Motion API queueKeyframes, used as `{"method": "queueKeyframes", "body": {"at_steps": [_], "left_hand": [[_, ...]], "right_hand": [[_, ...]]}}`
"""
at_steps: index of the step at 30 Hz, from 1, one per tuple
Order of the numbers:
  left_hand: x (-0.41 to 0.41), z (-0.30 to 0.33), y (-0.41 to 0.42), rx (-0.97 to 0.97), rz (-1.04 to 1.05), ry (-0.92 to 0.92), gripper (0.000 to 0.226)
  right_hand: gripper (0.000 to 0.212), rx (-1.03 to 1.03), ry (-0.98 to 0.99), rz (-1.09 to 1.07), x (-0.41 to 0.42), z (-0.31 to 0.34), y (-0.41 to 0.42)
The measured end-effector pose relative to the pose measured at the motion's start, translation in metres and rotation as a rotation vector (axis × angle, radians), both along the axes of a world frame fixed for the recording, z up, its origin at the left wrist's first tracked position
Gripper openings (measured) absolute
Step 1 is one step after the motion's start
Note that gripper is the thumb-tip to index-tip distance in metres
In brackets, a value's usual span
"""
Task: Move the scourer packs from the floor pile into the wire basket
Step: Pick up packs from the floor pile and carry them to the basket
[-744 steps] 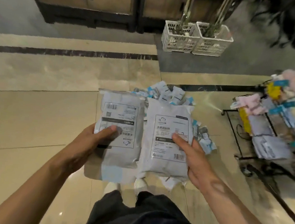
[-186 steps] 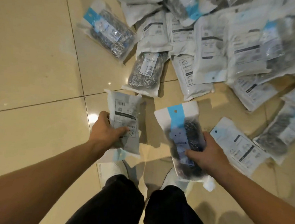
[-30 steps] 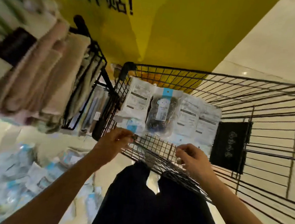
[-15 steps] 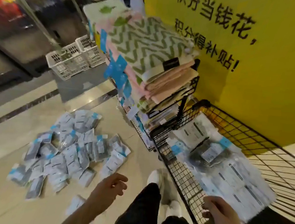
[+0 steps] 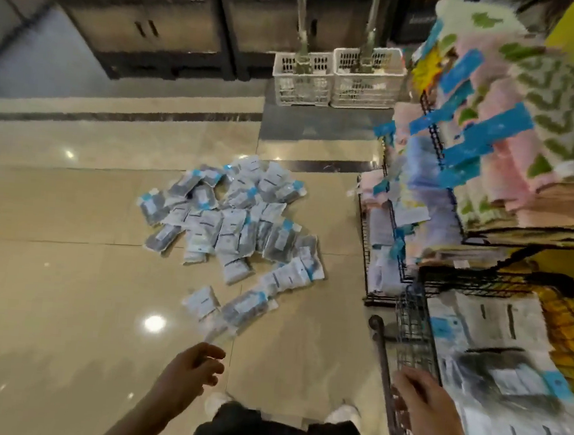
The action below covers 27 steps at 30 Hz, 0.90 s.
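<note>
Tiled floor (image 5: 66,303) now fills the view, scourer packs (image 5: 233,223) piled centrally. Left hand (image 5: 190,374) hangs loosely curled, empty; right hand (image 5: 425,400) apparently rests, relaxed, on wire basket (image 5: 413,333) rim, packs inside.

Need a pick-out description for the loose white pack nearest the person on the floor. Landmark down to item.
Start at the pile of scourer packs on the beige tiled floor, left of the wire basket. Come toward the person: two packs lie apart from the pile. The target is the left pack, showing its white printed side, while its neighbour shows dark scourers and a blue strip.
</note>
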<state>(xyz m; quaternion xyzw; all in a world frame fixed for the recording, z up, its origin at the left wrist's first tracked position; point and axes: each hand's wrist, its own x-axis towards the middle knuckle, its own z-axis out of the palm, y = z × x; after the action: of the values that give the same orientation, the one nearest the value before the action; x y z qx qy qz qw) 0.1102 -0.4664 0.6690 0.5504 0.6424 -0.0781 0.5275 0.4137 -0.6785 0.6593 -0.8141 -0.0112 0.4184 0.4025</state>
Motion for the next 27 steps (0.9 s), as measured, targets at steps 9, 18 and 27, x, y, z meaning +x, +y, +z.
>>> {"method": "queueKeyframes", "body": {"at_steps": [9,18,27], "left_hand": [[-0.187,-0.006,0.047,0.047,0.246,-0.021,0.018],[-0.367,-0.028,0.081,0.058,0.566,-0.048,0.016],[-0.448,-0.06,0.123,-0.041,0.794,-0.033,0.019]], "right_hand": [[0.012,-0.059,-0.002,0.253,-0.134,-0.015,0.122],[0.008,-0.011,-0.008,0.759,-0.31,-0.002,0.285],[0.01,-0.126,-0.02,1.049,-0.393,-0.025,0.401]]}}
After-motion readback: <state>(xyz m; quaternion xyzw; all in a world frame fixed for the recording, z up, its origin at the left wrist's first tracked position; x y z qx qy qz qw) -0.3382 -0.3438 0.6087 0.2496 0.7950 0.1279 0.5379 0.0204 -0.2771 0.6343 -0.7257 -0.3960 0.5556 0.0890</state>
